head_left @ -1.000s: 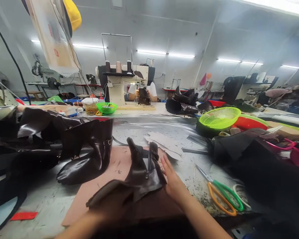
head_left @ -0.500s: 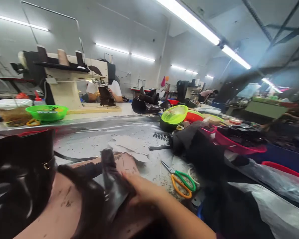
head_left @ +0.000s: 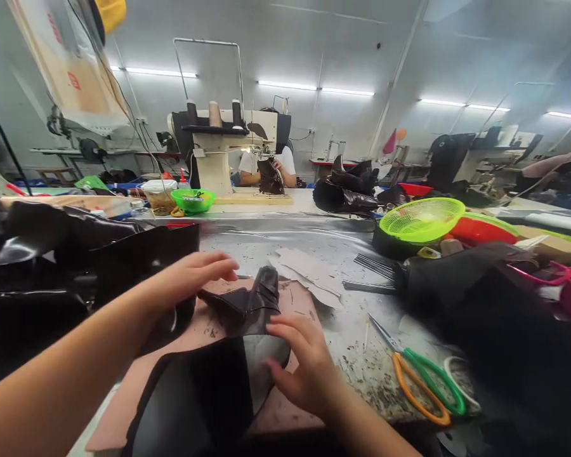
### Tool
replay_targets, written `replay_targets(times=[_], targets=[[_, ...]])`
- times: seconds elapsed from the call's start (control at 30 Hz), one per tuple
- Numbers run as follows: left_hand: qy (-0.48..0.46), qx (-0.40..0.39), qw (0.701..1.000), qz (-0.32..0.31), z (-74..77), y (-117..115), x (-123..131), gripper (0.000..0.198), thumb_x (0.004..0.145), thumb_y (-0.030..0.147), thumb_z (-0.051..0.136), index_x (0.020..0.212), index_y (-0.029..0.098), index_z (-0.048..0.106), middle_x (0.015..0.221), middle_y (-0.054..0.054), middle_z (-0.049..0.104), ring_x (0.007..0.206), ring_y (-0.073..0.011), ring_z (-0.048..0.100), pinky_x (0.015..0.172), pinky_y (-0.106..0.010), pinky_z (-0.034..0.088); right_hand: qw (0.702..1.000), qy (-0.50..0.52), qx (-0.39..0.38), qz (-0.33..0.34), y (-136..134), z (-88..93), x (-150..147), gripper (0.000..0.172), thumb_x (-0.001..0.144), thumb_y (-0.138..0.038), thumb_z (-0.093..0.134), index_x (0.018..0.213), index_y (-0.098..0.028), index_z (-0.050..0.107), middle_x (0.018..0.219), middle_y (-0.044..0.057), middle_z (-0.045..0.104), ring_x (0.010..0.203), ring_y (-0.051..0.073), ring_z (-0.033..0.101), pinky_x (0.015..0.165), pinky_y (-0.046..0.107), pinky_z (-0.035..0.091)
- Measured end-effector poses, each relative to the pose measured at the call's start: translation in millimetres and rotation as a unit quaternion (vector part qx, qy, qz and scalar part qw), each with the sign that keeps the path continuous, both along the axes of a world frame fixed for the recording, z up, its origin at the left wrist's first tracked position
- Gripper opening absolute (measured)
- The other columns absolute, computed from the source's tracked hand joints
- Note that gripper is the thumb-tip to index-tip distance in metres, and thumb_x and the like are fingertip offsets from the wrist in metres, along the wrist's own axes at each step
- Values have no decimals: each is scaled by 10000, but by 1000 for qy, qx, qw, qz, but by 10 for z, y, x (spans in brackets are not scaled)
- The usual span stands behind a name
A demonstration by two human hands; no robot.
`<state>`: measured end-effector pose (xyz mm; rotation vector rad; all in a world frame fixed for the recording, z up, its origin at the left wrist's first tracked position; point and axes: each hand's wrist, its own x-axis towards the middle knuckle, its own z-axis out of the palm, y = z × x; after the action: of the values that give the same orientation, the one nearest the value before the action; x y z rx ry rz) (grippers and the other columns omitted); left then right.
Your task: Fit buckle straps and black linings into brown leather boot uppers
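A dark leather boot upper (head_left: 261, 346) lies spread on a pink sheet (head_left: 143, 381) in front of me, its narrow strapped part pointing away. Over its left side, my left hand (head_left: 197, 274) is held with fingers stretched out and nothing in them. My right hand (head_left: 307, 362) is at the upper's right edge, thumb and fingers apart, the fingertips at the leather. Glossy dark boot pieces (head_left: 38, 254) are heaped to the left of my left forearm. Scissors (head_left: 416, 374) with one orange and one green handle lie to the right.
Pale scraps (head_left: 309, 273) and thin black strips (head_left: 375, 273) lie beyond the upper. Black material (head_left: 504, 330) and a yellow-green basket (head_left: 423, 219) occupy the right. A sewing machine (head_left: 216, 158) stands ahead, with a person (head_left: 288, 165) behind it.
The view has swung left. My left hand has come in over the work. My right hand's fingers have spread at the leather, and the boot upper now lies opened out towards me.
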<state>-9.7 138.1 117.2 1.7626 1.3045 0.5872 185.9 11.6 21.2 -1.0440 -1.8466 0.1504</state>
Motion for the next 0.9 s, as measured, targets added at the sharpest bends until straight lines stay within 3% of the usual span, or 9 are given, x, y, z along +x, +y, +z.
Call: replay_targets(times=[0.07, 0.13, 0.2, 0.27, 0.3, 0.43, 0.57, 0.77, 0.9], targets=[[78, -25, 996, -39, -50, 162, 133, 313, 777, 421, 566, 739, 120, 640, 686, -23, 636, 730, -180, 574, 706, -300, 427, 995, 60, -84, 5, -76, 18, -176, 164, 775, -298, 530, 758, -161, 619, 716, 78, 629, 692, 196, 586, 661, 343, 488], [90, -72, 992, -48, -192, 250, 272, 361, 755, 472, 555, 639, 140, 635, 562, -26, 614, 589, -164, 556, 599, -273, 414, 952, 159, -254, 58, -140, -8, -333, 232, 770, -381, 536, 749, -166, 621, 676, 58, 623, 656, 192, 587, 614, 323, 480], [37, -148, 987, -60, -325, 277, 391, 328, 720, 466, 584, 603, 161, 608, 520, -15, 599, 480, -138, 532, 502, -249, 394, 858, 319, -381, 131, -156, -38, -456, 378, 753, -487, 532, 924, -161, 620, 854, 81, 655, 812, 227, 609, 701, 346, 484], [-36, -206, 976, -64, -367, 246, 484, 212, 649, 342, 668, 583, 168, 566, 466, 23, 565, 400, -100, 494, 438, -210, 364, 765, 477, -394, 180, -109, -10, -519, 487, 765, -537, 488, 1053, -156, 584, 1006, 93, 639, 958, 241, 582, 813, 369, 459], [-65, -217, 972, -62, -347, 208, 522, 175, 620, 266, 684, 583, 167, 545, 435, 47, 540, 372, -81, 473, 421, -190, 350, 742, 529, -370, 181, -65, 37, -518, 485, 779, -526, 475, 1077, -157, 577, 1038, 91, 632, 993, 238, 568, 860, 376, 436], [-140, -184, 972, -39, -108, -82, 614, 99, 716, 234, 546, 732, 139, 526, 469, 99, 553, 411, -25, 503, 482, -131, 360, 748, 592, -278, 113, 151, 363, -281, 360, 709, -378, 597, 1010, -182, 621, 972, 51, 666, 936, 231, 592, 891, 380, 420], [-257, -203, 945, 17, -5, -478, 609, 188, 678, 278, 625, 775, 132, 558, 582, 42, 637, 508, -69, 579, 531, -158, 427, 750, 535, -363, 143, 215, 594, 106, 247, 581, -243, 657, 807, -145, 672, 755, 37, 689, 744, 218, 628, 777, 357, 458], [-297, -223, 925, 77, -328, -787, 555, 258, 536, 254, 777, 691, 112, 626, 548, -25, 640, 474, -131, 577, 450, -201, 440, 763, 463, -406, 197, -45, 468, 241, 383, 548, -286, 745, 901, -163, 663, 784, 12, 675, 773, 181, 611, 763, 321, 442], [-274, -285, 915, 81, -520, -684, 575, 272, 578, 256, 755, 789, 117, 653, 717, -55, 690, 676, -188, 646, 601, -244, 521, 806, 391, -434, 98, 15, 239, 468, 318, 573, -373, 708, 797, -155, 652, 599, -21, 617, 566, 131, 572, 606, 279, 454]])
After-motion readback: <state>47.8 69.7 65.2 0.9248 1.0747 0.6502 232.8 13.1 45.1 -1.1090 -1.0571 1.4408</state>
